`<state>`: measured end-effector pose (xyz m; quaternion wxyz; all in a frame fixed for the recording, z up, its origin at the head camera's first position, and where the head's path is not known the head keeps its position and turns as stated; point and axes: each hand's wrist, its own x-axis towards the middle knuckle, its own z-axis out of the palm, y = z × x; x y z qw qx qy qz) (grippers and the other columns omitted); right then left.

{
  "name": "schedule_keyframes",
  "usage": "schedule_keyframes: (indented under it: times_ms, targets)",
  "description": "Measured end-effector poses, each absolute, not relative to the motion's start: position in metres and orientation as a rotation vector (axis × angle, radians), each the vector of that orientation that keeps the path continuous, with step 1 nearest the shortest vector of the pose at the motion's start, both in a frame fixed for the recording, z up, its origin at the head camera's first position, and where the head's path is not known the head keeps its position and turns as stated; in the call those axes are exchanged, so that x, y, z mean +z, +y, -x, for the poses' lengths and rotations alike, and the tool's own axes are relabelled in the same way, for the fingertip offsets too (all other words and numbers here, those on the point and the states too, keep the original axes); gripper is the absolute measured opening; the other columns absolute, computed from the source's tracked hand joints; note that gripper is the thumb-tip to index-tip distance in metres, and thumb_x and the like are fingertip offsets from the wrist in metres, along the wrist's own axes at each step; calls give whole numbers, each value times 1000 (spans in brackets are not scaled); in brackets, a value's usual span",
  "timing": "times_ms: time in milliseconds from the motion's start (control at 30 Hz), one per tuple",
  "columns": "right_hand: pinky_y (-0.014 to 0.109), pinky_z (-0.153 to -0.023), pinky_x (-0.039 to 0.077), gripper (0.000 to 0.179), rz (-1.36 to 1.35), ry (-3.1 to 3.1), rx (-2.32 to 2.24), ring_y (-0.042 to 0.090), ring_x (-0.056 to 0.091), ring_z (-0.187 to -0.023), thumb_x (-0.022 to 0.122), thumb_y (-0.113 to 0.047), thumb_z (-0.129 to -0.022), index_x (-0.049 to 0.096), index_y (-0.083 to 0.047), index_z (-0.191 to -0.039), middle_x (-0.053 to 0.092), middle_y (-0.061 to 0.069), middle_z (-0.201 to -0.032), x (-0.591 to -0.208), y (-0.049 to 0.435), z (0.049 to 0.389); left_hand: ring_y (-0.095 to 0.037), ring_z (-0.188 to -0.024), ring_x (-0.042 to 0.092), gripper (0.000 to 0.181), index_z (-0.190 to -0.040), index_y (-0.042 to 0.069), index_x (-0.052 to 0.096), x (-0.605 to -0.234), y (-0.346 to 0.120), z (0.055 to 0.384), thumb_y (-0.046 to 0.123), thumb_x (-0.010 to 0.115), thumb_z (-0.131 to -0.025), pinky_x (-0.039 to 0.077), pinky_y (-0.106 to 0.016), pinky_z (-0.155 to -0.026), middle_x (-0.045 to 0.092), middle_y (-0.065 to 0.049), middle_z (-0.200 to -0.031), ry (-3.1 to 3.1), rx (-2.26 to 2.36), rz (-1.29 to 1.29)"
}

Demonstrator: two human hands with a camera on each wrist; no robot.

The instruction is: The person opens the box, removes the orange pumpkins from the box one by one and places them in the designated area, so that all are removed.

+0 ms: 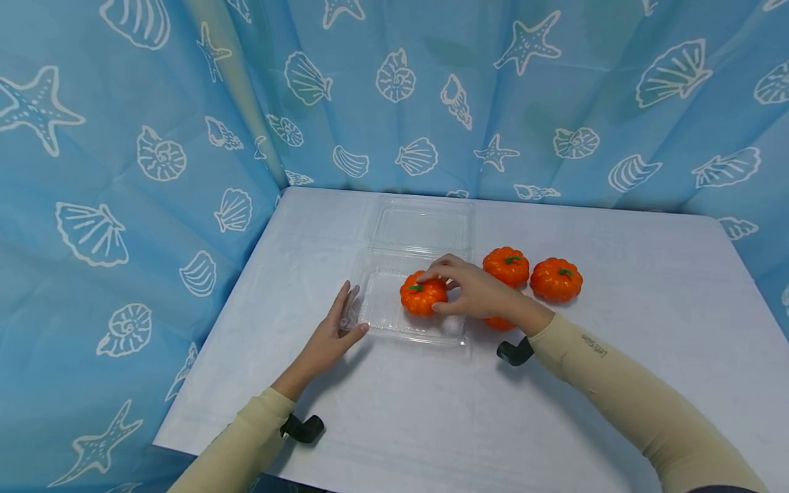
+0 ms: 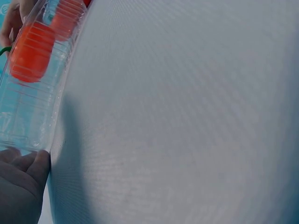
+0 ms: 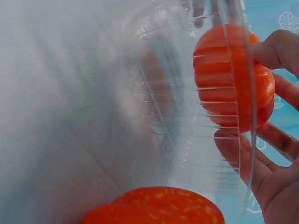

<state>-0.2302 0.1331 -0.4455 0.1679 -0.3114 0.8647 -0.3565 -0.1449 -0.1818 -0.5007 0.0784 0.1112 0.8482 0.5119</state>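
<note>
My right hand [image 1: 471, 286] holds an orange toy pumpkin [image 1: 420, 298] with a green stem between thumb and fingers, inside the base of a clear plastic clamshell container [image 1: 382, 329]. In the right wrist view, the pumpkin [image 3: 217, 79] shows through the clear wall, with fingers around its far side. My left hand [image 1: 329, 346] rests against the container's left end, thumb and fingers spread and fairly straight. The left wrist view has its fingertips [image 2: 41, 161] right at the container's end wall.
Two more pumpkins, one nearer [image 1: 507, 266] and one farther right [image 1: 557, 279], sit right of the container. Another pumpkin [image 1: 499, 324] is partly hidden under my right wrist. The container's lid [image 1: 422, 224] lies open toward the back of the white table [image 1: 647, 342]. A blue shell-print curtain hangs behind.
</note>
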Motion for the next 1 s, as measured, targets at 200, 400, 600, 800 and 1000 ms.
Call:
schedule_keyframes:
  times_ms: [200,400,600,800,1000]
  targets:
    - [41,-98,55,50,894,2491,-1030,22,55,-121,82,-24,-87,66,-28,-134,50,1,-136,-442,141,228,-34,-149,31,93,-165,13,4,-501,-181,145,22,68,-99,47,-55,-104,22,-9,-168,2526,1592,-327]
    - [45,-99,54,51,869,2499,-1047,24,55,-121,81,-26,-87,65,-26,-135,49,3,-137,-440,149,225,-33,-149,33,91,-165,15,4,-501,-183,145,25,67,-100,48,-51,-105,22,-8,-168,2537,1569,-347]
    - [44,-97,55,50,843,2517,-1048,24,54,-120,81,-27,-88,65,-26,-135,49,4,-137,-433,158,219,-32,-149,33,91,-166,16,4,-502,-184,144,30,66,-100,48,-51,-105,23,-5,-168,2543,1539,-351]
    - [46,-89,58,50,846,2566,-1039,26,55,-118,80,-24,-87,65,-26,-135,51,5,-137,-423,170,214,-32,-149,33,91,-166,16,4,-501,-183,144,31,66,-100,47,-51,-107,23,-5,-168,2553,1526,-344]
    - [54,-96,54,50,839,2607,-1015,29,50,-126,79,-24,-88,64,-28,-136,51,5,-138,-420,184,209,-32,-150,31,92,-166,17,4,-499,-183,143,29,66,-100,45,-52,-108,23,-5,-168,2547,1528,-337]
